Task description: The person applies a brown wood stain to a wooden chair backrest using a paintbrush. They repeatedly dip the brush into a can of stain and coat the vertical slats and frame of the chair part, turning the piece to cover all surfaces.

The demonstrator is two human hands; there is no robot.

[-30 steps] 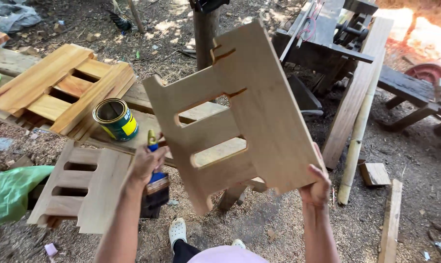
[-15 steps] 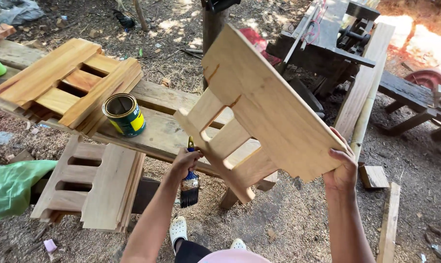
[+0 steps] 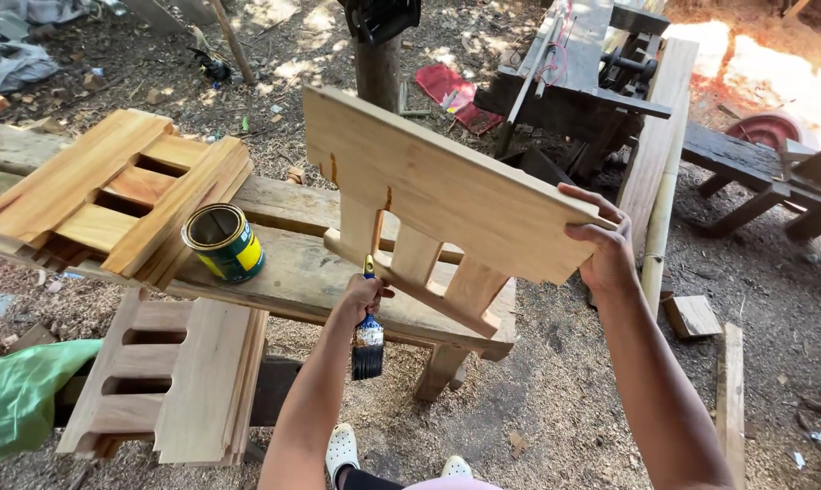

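Panel [image 3: 447, 195] tipped flatter, R hand [image 3: 604, 249] gripping corner, L hand [image 3: 361, 295] w/ brush [image 3: 368, 340]

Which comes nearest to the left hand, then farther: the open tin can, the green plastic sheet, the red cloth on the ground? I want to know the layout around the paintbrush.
1. Open green-and-yellow tin can, on the bench plank left of the left hand.
2. Red cloth, on the ground far ahead, beyond the panel.
3. Green plastic sheet, at the lower left edge.
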